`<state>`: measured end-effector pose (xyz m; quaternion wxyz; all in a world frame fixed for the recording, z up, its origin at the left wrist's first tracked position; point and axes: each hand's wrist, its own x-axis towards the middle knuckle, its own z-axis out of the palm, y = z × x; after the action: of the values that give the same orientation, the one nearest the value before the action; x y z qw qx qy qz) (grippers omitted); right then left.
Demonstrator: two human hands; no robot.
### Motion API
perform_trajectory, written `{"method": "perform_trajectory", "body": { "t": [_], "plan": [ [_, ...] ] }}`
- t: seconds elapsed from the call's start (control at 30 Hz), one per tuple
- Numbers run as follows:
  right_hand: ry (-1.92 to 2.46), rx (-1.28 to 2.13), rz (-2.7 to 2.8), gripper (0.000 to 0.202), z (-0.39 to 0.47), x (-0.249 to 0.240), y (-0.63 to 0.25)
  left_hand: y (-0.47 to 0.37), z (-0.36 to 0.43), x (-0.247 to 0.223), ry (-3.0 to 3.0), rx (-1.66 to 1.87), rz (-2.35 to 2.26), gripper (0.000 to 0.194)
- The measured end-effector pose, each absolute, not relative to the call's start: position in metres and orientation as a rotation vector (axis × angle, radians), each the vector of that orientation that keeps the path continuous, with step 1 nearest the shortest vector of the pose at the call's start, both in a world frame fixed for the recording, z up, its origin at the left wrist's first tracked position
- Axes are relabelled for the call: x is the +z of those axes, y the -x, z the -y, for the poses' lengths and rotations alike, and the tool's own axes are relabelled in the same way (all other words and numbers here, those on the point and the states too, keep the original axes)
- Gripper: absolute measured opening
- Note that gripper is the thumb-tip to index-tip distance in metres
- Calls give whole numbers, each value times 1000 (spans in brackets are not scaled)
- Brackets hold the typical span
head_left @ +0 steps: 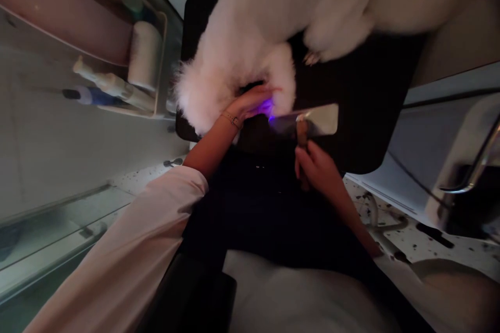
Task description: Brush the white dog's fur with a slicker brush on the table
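Right hand: curled shut around the wooden handle of a slicker brush, fingers wrapped, thumb side up
Left hand: fingers loosely bent, laid on and partly cupping the white fur; whether anything is pinched between them cannot be told
Slicker brush head: flat, pale metallic rectangle, lying crosswise just right of the left hand, near the fur but contact unclear
Purple glow: between left-hand fingertips and the brush head, source hidden
Dog: fluffy white, standing on the dark table, rounded tuft of fur under the left hand, one paw set down beyond the brush
Table: dark top, under dog and both hands
Left wrist: thin bracelet, pale sleeve pushed up the forearm
Shelf: left side, holding bottles and a pale roll, well apart from the hands
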<state>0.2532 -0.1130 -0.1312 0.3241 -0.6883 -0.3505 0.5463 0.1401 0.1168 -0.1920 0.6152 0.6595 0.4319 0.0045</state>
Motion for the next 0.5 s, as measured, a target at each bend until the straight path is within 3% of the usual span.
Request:
{"method": "perform_trajectory", "body": {
  "t": [0.13, 0.3, 0.33, 0.5],
  "plan": [
    [1574, 1369, 743, 38, 34, -146, -253, -140, -112, -195, -1297, 5, -881, 33],
    [1696, 1236, 738, 34, 1, -167, -251, -137, -93, -210, -1090, 204, -903, 11],
    [1743, 1214, 777, 31, 6, -168, -253, -136, -89, -215, -1033, 247, -886, 13],
    [1940, 1234, 862, 26, 57, -159, -264, -133, -67, -230, -897, 334, -713, 69]
  ]
}}
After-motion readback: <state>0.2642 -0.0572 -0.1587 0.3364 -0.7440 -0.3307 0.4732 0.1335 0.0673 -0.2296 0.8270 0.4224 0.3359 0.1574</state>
